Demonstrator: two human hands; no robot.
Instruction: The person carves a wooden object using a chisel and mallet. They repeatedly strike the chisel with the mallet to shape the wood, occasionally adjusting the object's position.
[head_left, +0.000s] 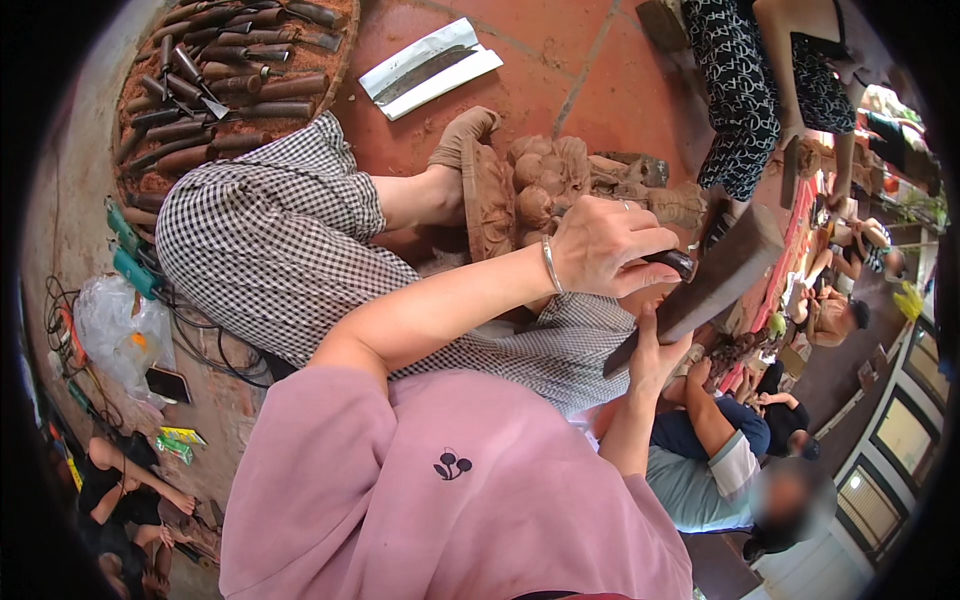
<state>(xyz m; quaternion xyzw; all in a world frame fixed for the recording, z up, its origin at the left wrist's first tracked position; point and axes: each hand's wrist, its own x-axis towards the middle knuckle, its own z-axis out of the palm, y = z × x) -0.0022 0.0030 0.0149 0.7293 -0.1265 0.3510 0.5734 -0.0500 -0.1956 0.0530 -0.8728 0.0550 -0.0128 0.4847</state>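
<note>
Apparently, in the head view, the left hand (pixel 608 245) has its fingers curled closely around a dark tool handle (pixel 672 262), whose cutting end I cannot see, and the right hand (pixel 655 358) is wrapped around a wooden mallet (pixel 728 272). The carved wooden piece (pixel 540 178) lies just beyond the left hand, beside the left foot (pixel 468 135). For good work, I think the handle should be steady, the blow in line with it, and light near fine relief. At upper left, a round tray (pixel 351 45) contains many chisels (pixel 290 110) over reddish shavings (pixel 312 66); a clear plastic bag (pixel 104 310) contains something orange (pixel 138 341).
</note>
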